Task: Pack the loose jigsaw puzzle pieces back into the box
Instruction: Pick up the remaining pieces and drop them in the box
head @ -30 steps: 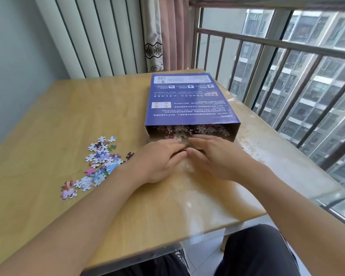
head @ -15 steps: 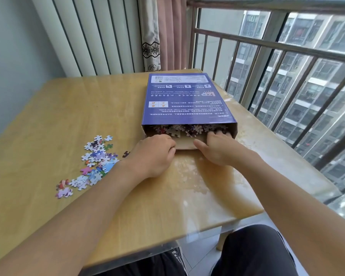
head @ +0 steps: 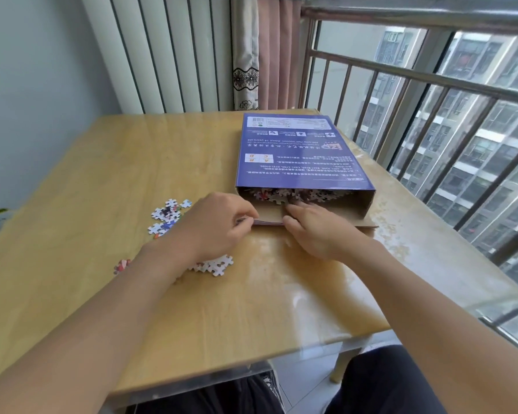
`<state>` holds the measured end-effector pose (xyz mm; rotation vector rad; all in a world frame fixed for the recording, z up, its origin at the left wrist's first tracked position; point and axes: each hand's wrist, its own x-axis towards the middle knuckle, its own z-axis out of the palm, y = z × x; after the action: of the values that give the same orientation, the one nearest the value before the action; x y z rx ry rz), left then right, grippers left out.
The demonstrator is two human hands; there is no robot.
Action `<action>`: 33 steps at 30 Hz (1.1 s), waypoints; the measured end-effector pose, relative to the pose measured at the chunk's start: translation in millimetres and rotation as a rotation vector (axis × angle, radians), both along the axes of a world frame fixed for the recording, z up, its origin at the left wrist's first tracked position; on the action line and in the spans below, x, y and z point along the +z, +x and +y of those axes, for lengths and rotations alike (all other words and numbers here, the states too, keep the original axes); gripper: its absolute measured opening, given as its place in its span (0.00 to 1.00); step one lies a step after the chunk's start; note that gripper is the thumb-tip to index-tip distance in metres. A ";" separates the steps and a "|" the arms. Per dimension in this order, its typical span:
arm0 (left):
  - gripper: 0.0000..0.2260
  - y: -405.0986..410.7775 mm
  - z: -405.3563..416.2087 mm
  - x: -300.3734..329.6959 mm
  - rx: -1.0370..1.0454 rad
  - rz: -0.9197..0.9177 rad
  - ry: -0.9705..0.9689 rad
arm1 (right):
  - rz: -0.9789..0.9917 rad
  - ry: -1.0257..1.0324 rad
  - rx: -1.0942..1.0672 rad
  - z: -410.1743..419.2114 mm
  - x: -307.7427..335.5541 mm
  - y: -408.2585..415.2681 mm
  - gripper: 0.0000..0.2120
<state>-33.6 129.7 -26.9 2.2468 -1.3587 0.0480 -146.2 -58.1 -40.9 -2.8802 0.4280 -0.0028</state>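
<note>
Jigsaw pieces (head: 293, 195) crowded the box (head: 304, 150) mouth at frame centre and risked spilling as the right hand (head: 314, 231), fingers straight and together, pushed in while the left hand (head: 219, 227), fingers curled, pinched the flap (head: 269, 218).

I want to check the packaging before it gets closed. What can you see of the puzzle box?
The puzzle box is flat blue cardboard with white print, lying on the wooden table near the railing side. Its near end is open, showing a brown inside full of puzzle pieces, with a brown flap lying flat on the table. The right hand reaches its fingers into the opening; the left hand is at the flap's left corner, seemingly pinching it.
</note>
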 end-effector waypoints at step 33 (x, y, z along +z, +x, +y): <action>0.23 25.9 136.7 -9.5 0.322 0.429 0.117 | 0.093 0.051 0.214 147.7 18.8 61.3 0.38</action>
<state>-7.8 266.4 -36.5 2.3730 -0.7885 -0.3897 -84.9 89.6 -22.1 -2.8685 0.1317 0.1761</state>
